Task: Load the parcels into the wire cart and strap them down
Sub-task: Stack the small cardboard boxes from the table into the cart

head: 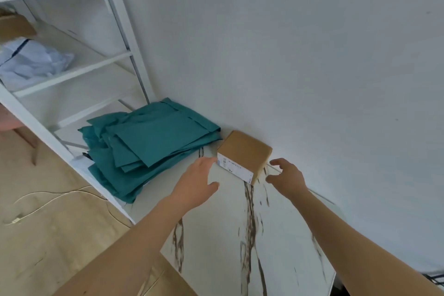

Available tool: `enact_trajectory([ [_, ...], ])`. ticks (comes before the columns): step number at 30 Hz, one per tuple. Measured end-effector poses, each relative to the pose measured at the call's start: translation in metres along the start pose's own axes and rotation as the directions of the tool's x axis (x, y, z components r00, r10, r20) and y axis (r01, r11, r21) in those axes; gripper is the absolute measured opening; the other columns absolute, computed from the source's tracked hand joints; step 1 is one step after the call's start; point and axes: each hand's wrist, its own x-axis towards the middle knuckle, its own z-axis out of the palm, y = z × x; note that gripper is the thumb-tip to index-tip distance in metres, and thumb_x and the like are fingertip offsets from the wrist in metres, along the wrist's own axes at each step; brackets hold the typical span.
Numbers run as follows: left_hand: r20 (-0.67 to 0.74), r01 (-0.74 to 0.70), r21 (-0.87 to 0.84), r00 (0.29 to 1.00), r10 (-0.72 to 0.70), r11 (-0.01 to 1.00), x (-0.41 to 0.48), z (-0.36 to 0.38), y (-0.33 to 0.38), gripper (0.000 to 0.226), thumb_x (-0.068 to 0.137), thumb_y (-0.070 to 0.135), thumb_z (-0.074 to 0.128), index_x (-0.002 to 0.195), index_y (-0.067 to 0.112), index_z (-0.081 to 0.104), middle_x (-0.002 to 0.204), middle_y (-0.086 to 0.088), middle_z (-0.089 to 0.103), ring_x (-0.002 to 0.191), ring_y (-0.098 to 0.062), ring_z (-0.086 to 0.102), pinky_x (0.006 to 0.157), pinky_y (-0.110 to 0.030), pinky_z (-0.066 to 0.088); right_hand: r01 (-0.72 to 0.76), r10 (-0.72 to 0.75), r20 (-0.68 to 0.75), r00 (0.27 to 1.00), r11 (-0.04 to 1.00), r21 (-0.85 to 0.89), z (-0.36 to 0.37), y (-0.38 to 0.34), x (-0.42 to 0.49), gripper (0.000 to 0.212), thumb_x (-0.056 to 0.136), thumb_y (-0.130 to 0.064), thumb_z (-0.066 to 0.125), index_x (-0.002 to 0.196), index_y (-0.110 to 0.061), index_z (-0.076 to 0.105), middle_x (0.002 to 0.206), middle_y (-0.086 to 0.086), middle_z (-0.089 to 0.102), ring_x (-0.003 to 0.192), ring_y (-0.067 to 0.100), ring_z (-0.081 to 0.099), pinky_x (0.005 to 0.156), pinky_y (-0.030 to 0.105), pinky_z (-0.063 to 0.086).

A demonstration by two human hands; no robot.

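A small brown cardboard parcel (pixel 245 151) with a white label on its near side stands on a white marbled tabletop (pixel 228 223), pushed against the wall. My left hand (pixel 199 180) reaches toward its left side, fingers spread, fingertips almost at the label corner. My right hand (pixel 286 173) hovers just right of the parcel, fingers curled apart, not touching it. A second cardboard box (pixel 153 279) shows at the bottom edge, partly hidden by my left forearm. The wire cart is not in view.
A stack of teal mailer bags (pixel 149 149) lies on the table left of the parcel. A white metal shelf rack (pixel 72 74) stands at left, holding a pale blue bag (pixel 31 60) and a brown box (pixel 14 26). A cable (pixel 48 202) trails on the wooden floor.
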Motion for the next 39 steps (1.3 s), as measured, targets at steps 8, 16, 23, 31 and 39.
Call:
enact_trajectory([
  [8, 0.176, 0.099, -0.196, 0.982, -0.065, 0.976, 0.074, 0.002, -0.029, 0.071, 0.093, 0.026, 0.056, 0.150, 0.021, 0.015, 0.155, -0.001, 0.023, 0.139, -0.017, 0.027, 0.109, -0.029, 0.027, -0.160, 0.160, 0.048, 0.986, 0.987, 0.009, 0.027, -0.012, 0.045, 0.085, 0.076, -0.008, 0.070, 0.146, -0.017, 0.025, 0.133, 0.011, 0.051, 0.116, 0.027, 0.052, 0.082, 0.029, 0.041],
  [16, 0.356, 0.134, -0.198, 0.933, -0.057, 0.971, 0.137, 0.012, -0.053, 0.075, 0.092, 0.026, 0.057, 0.151, 0.020, 0.010, 0.153, -0.004, 0.027, 0.136, -0.020, 0.034, 0.106, -0.032, 0.033, -0.340, 0.338, 0.049, 0.940, 0.940, 0.026, 0.051, -0.008, 0.070, 0.101, 0.072, -0.010, 0.075, 0.150, -0.018, 0.012, 0.144, 0.010, 0.041, 0.123, 0.029, 0.048, 0.087, 0.033, 0.045],
  [23, 0.477, 0.048, -0.155, 0.878, 0.032, 0.987, 0.160, 0.022, -0.065, 0.033, 0.092, 0.016, 0.050, 0.124, 0.015, 0.044, 0.124, 0.003, 0.057, 0.063, -0.006, 0.045, 0.047, -0.012, 0.035, -0.456, 0.450, 0.111, 0.886, 0.890, 0.029, 0.072, -0.013, 0.075, 0.071, 0.073, -0.017, 0.073, 0.136, -0.013, 0.041, 0.120, 0.003, 0.057, 0.096, 0.019, 0.051, 0.079, 0.027, 0.040],
  [31, 0.443, 0.031, -0.219, 0.894, 0.071, 0.975, 0.161, 0.001, -0.070, 0.018, 0.090, 0.011, 0.053, 0.104, 0.020, 0.048, 0.128, 0.002, 0.058, 0.103, -0.011, 0.056, 0.066, -0.012, 0.045, -0.443, 0.459, 0.012, 0.888, 0.850, 0.283, 0.064, -0.019, 0.061, 0.038, 0.080, -0.035, 0.070, 0.110, -0.014, 0.063, 0.106, 0.001, 0.064, 0.094, 0.017, 0.058, 0.080, 0.030, 0.049],
  [39, 0.432, -0.051, -0.446, 0.863, 0.264, 0.894, 0.149, -0.029, -0.046, 0.046, 0.079, 0.003, 0.068, 0.107, 0.032, 0.046, 0.105, 0.019, 0.059, 0.091, 0.006, 0.054, 0.067, -0.003, 0.042, -0.391, 0.477, -0.040, 0.878, 0.762, 0.516, 0.048, -0.036, 0.043, 0.034, 0.087, -0.037, 0.063, 0.101, -0.007, 0.056, 0.104, 0.009, 0.060, 0.087, 0.016, 0.054, 0.096, 0.044, 0.049],
])
